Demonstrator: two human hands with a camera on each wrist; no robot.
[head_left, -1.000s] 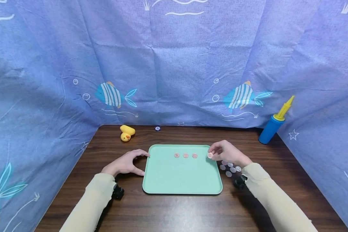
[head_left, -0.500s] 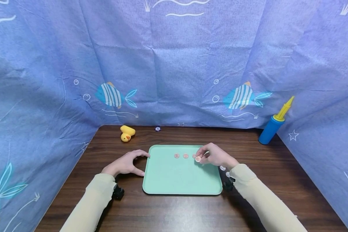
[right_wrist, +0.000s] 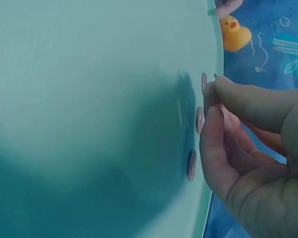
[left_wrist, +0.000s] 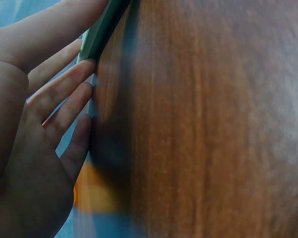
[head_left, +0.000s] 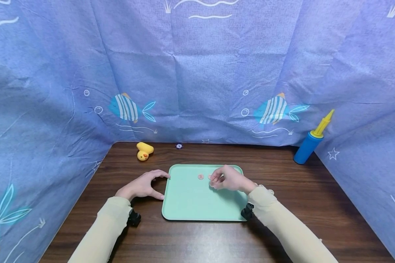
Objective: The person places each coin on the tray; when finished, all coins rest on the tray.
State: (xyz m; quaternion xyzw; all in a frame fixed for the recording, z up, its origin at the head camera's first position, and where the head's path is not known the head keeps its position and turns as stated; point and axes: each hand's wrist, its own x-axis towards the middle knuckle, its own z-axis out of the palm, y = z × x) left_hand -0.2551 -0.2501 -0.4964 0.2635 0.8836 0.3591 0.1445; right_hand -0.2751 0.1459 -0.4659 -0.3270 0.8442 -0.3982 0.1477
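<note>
A pale green tray lies on the dark wooden table. Above its upper middle, my right hand pinches a coin between thumb and fingertips; only a sliver of it shows in the right wrist view. A row of copper-coloured coins lies along the tray's far side. One coin shows fully in the head view, while the right hand covers others; three, including the nearest coin, appear in the right wrist view. My left hand touches the tray's left edge with spread thumb and extended fingers.
Loose coins lie right of the tray, mostly hidden by the right sleeve. A yellow rubber duck, a dark poker chip and a blue-yellow hand pump stand towards the back. A blue fish-patterned cloth hangs behind.
My right hand has carried the coin leftward from the tray's right edge to above its middle. It now covers part of the row, and its sleeve hides most loose coins. The left hand stays put.
</note>
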